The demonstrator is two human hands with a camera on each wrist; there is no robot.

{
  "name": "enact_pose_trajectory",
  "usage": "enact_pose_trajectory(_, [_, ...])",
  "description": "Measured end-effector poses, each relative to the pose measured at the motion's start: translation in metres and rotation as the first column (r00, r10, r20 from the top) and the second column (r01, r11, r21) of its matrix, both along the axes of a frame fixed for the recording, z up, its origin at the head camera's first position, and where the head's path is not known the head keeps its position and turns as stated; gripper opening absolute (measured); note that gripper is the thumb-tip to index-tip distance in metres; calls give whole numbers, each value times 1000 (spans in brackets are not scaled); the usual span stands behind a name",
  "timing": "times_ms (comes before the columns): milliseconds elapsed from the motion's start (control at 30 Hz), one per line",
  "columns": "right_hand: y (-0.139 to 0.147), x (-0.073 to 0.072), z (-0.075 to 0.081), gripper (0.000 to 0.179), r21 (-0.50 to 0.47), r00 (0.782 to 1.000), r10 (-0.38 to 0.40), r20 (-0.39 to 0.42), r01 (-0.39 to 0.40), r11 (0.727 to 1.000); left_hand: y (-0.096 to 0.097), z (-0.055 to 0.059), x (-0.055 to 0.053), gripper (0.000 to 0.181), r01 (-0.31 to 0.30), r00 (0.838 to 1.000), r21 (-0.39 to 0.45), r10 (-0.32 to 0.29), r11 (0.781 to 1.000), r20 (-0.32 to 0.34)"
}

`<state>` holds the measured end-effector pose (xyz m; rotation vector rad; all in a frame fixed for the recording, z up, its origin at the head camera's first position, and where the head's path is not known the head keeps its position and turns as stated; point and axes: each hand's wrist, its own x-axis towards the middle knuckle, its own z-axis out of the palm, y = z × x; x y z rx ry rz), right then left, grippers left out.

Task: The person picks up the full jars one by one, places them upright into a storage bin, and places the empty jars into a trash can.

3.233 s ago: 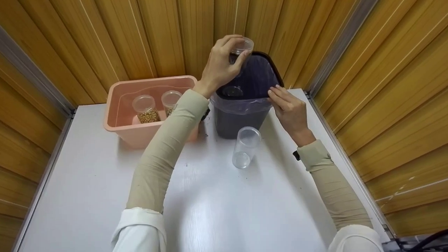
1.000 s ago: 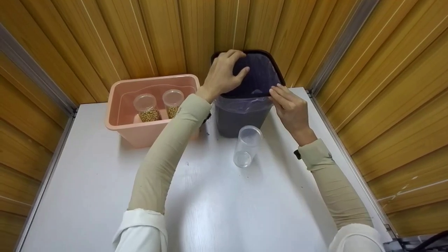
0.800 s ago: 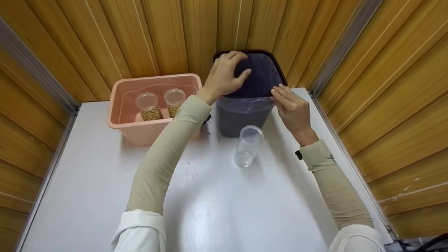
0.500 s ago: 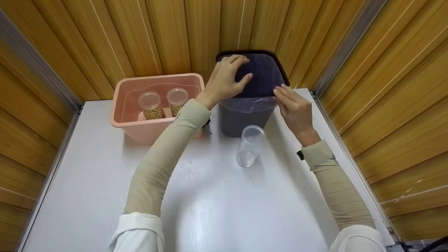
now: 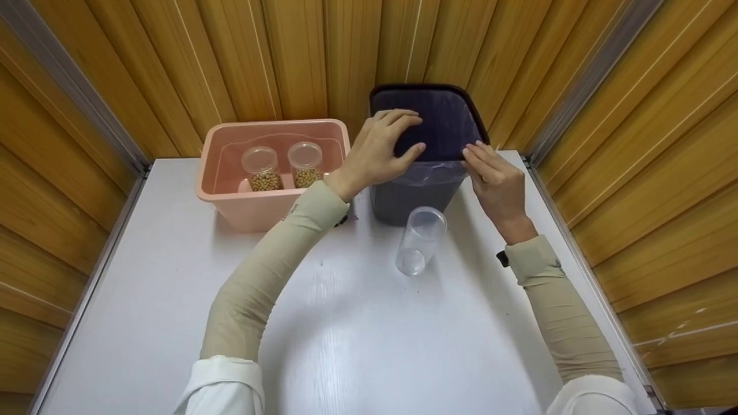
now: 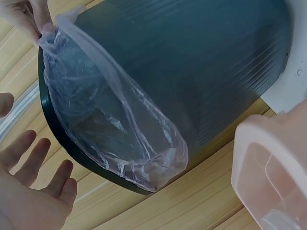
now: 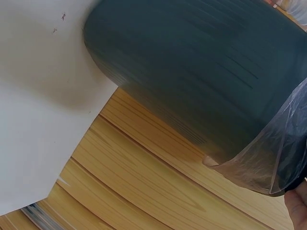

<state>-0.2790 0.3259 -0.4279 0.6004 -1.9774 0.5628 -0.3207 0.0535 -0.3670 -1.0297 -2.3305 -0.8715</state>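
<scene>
My left hand point(image 5: 380, 147) hangs over the front left part of a dark grey trash bin point(image 5: 412, 202), its fingers spread and holding nothing. In the left wrist view the empty fingers point(image 6: 29, 160) lie beside the bin's rim. With fingertips and thumb, my right hand point(image 5: 496, 184) pinches the bin's front right rim, over the edge of the thin plastic liner point(image 5: 429, 173). The right wrist view catches only part of that hand point(image 7: 298, 206) at the rim. The bottom of the bin is hidden. A clear plastic cup point(image 5: 424, 239) stands in front of the bin.
Left of the bin is a pink plastic tub point(image 5: 259, 202) holding two clear lidded jars, a left jar point(image 5: 264, 173) and a right jar point(image 5: 305, 164), partly filled with tan beans. The white table point(image 5: 346, 323) is bounded by wood-look walls point(image 5: 300, 57) at the back and sides.
Earlier my left hand held a clear round plastic container over the bin; it has let go and drawn back toward me. My right hand keeps its hold on the rim.
</scene>
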Motion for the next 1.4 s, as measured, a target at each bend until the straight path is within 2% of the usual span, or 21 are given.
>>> enact_pose_trajectory(267, [2,-3,1,19,8,1000,-2,-3,2,1000,-2,-14,15,47,51,998,6,-50,999,-31])
enact_pose_trajectory(567, [3,-4,1,20,-14,1000,11,13,-11,1000,2,-24,33,44,113,992,12,-113,993,-55])
enact_pose_trajectory(833, [4,-3,2,20,0,1000,3,9,-3,1000,6,-37,49,43,161,985,10,-161,987,-58])
enact_pose_trajectory(1167, [5,-4,1,20,12,1000,-7,7,7,1000,11,-58,56,44,188,981,17,-187,982,-55])
enact_pose_trajectory(1400, [5,-4,2,22,34,1000,-16,6,16,999,16,-74,60,45,192,981,7,-192,981,-18])
